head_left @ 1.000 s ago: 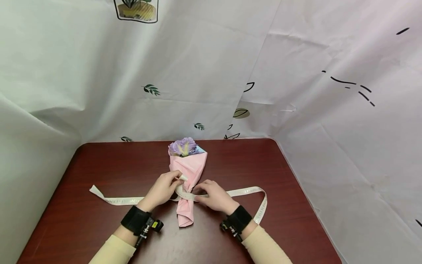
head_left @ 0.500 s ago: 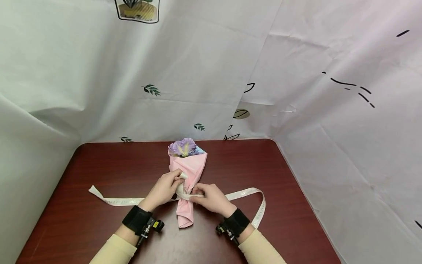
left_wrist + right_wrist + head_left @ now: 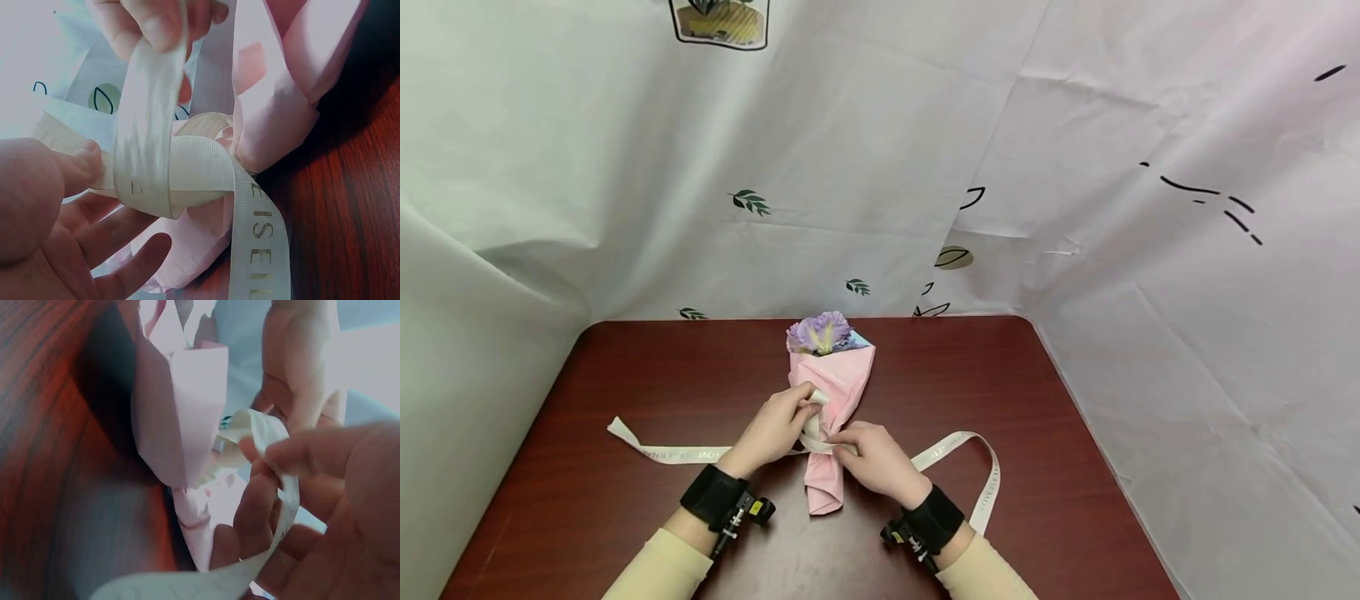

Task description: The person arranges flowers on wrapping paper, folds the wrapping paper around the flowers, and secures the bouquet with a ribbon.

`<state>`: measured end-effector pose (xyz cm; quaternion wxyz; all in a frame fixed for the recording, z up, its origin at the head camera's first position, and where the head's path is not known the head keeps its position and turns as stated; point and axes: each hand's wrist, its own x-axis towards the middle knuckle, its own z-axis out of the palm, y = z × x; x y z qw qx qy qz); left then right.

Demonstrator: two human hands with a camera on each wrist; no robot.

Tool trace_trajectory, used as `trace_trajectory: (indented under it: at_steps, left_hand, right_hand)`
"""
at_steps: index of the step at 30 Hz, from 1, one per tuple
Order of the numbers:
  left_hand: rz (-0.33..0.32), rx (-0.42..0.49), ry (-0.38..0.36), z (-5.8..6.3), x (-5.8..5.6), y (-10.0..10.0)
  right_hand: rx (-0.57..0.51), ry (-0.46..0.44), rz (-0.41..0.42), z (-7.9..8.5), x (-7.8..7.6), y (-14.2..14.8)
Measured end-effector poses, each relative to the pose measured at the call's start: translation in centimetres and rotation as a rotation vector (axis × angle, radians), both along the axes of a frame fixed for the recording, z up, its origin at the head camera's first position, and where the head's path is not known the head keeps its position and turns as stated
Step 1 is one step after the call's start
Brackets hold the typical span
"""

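Note:
A small bouquet with a purple flower (image 3: 820,335) in pink wrapping paper (image 3: 838,375) lies on the table, its narrow foot toward me. White printed ribbon (image 3: 259,250) passes round its waist. My left hand (image 3: 778,427) pinches a loop of the ribbon between thumb and forefinger, over the left side of the wrap. Just right of the waist, my right hand (image 3: 880,458) pinches the ribbon's other length; in the right wrist view this ribbon (image 3: 181,584) runs between thumb and fingers and trails off below. Part of the ribbon crossing is hidden behind the fingers.
The dark red wooden table (image 3: 647,375) stands against a pale printed cloth (image 3: 880,167) at the back and sides. One ribbon tail (image 3: 677,454) stretches left across the table; the other tail (image 3: 988,483) curves out to the right, beside the right forearm.
My right hand has moved slightly left and closer to the bouquet's waist, its fingers drawn together on the ribbon. The right ribbon tail has shifted left with it. The left hand stays put.

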<state>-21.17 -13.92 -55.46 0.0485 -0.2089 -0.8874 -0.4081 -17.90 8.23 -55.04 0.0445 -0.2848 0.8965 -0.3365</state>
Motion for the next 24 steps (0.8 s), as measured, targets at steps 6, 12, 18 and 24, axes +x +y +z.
trace_trajectory:
  at_steps: [6, 12, 18, 24]
  left_hand:
    - [-0.004, 0.006, 0.002, 0.0, 0.0, 0.1]
    - [-0.007, -0.001, 0.005, 0.3, 0.2, 0.3]
    - [-0.014, 0.007, 0.003, 0.5, 0.3, 0.4]
    - [-0.038, 0.035, 0.011, 0.6, 0.4, 0.4]
  right_hand:
    - [-0.093, -0.063, -0.167, -0.7, -0.3, -1.2]
    - [-0.026, -0.014, -0.276, -1.4, -0.7, -2.0]
    - [0.045, 0.005, -0.296, -1.7, -1.1, -2.3]
    - [0.083, 0.009, -0.309, -1.9, -1.3, -2.6]
